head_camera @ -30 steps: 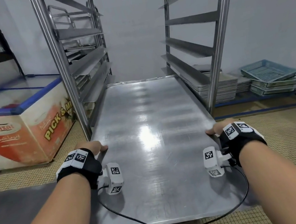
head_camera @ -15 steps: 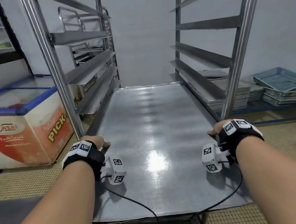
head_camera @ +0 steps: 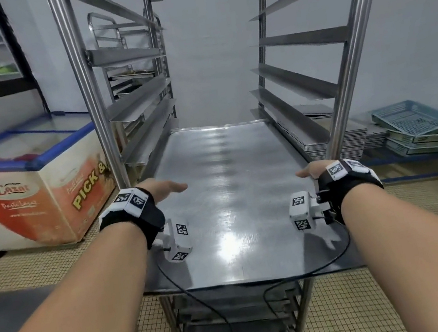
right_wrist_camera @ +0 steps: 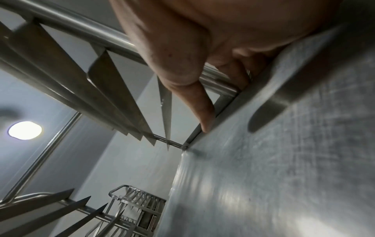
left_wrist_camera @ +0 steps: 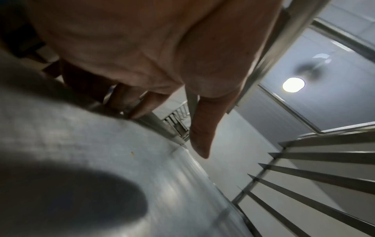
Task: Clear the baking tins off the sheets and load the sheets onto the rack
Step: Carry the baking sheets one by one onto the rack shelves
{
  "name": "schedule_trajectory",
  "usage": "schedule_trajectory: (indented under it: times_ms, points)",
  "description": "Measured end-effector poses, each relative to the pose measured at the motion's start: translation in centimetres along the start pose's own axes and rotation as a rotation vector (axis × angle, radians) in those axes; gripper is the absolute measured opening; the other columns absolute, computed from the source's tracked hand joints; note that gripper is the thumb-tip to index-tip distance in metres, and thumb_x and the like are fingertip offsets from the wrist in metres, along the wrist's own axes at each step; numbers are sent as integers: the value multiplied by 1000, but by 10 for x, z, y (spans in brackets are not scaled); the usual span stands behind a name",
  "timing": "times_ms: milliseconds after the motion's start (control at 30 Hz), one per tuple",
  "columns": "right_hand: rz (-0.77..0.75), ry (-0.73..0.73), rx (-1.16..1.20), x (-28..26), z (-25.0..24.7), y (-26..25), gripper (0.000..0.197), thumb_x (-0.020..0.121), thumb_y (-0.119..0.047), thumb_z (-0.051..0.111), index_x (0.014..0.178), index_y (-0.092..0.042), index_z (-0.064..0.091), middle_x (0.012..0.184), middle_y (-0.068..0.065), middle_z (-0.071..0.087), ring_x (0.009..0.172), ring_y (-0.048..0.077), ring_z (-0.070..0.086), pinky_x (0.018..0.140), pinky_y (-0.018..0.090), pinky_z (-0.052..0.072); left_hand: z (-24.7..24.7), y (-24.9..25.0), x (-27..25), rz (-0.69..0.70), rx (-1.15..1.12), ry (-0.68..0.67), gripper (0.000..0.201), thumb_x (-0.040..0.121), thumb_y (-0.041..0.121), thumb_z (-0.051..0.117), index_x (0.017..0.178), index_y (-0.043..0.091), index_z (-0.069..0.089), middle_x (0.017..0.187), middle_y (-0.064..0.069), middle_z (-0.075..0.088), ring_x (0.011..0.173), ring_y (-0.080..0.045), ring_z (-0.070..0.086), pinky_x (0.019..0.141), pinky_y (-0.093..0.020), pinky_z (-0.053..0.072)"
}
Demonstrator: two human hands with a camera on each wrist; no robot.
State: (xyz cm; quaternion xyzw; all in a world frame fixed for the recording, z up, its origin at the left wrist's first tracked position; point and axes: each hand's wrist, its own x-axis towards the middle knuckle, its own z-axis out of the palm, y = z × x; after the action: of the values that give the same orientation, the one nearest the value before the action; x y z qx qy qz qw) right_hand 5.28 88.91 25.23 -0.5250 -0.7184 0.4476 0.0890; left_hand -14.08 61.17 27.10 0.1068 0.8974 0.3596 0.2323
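Resting on rack (head_camera: 93, 105) runners, sheet (head_camera: 233, 192) between both hands.

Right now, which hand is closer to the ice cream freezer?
Left. The left hand is at the sheet's left edge, on the side where the freezer stands. The right hand is at the sheet's right edge, across the whole sheet from it.
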Motion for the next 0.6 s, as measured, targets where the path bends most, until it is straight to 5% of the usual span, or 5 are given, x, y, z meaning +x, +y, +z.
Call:
schedule_trajectory:
  times_ms: [200,333,433,500,600]
  points:
    - [-12,54,45,-50,4,8,54,73,-36,82,108,-6,54,83,11,57,73,29,60,68,38,52,7,-1,-50,157,145,-153,79,84,52,71,140,2,46,123,-20,64,104,-37,66,86,-44,53]
    - [-72,49,-134,-83,1,21,76,73,-42,82,129,1,55,120,13,62,96,29,62,75,31,47,21,-21,-73,292,213,-110,65,77,58,75,111,3,68,105,-9,71,89,-23,67,64,-31,46]
    - [-135,13,-290,-116,-1,30,92,67,-56,81,133,1,51,125,17,60,90,28,57,74,31,46,35,-43,-88,375,322,-107,59,70,68,73,89,12,64,96,0,64,85,-18,61,72,-27,45]
    - [-217,-49,-393,-136,2,39,101,57,-70,78,130,-3,56,124,14,62,97,27,60,84,34,50,41,-57,-96,418,365,-143,75,59,74,77,109,20,65,110,-3,65,100,-19,62,89,-29,47]
    - [-368,-167,-513,-152,13,58,115,42,-83,71,137,-21,53,142,1,52,122,19,52,104,36,39,48,-75,-103,513,423,-100,91,50,79,78,119,22,63,124,4,64,114,-18,60,98,-33,48]
